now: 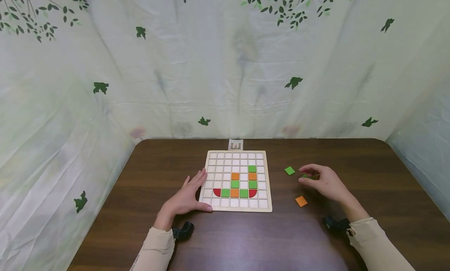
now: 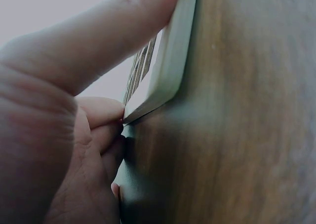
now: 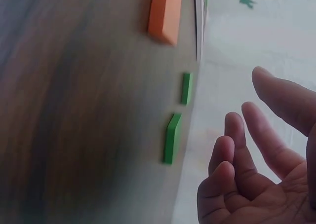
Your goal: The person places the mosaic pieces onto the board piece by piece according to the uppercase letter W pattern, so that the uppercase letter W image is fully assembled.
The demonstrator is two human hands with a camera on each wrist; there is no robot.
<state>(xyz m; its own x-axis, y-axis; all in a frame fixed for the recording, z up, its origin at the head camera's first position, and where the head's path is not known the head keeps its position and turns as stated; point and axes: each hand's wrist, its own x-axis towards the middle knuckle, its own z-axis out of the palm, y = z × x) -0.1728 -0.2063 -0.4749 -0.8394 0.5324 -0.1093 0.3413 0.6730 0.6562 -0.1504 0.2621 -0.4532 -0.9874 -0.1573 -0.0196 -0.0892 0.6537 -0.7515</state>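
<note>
A pale wooden grid board (image 1: 269, 185) with white squares lies on the table. Set in it are green, orange and red tiles, among them an orange tile (image 1: 235, 176) and a rounded red tile (image 1: 216, 192). My left hand (image 1: 186, 197) rests against the board's left edge, thumb at the near corner and fingers extended along the side. Over the table to the right, my right hand (image 1: 325, 181) hovers with thumb and fingers apart above a loose green tile (image 3: 172, 139), which the hand partly covers in the head view. The right wrist view shows nothing between those fingers.
Another loose green tile (image 1: 290, 170) lies between the board and my right hand. Nearer me is a loose orange tile (image 1: 301, 201). A small printed card (image 1: 235, 144) sits behind the board, at the far edge of the brown wooden table (image 1: 168, 157). A leaf-patterned curtain (image 1: 218, 68) hangs beyond.
</note>
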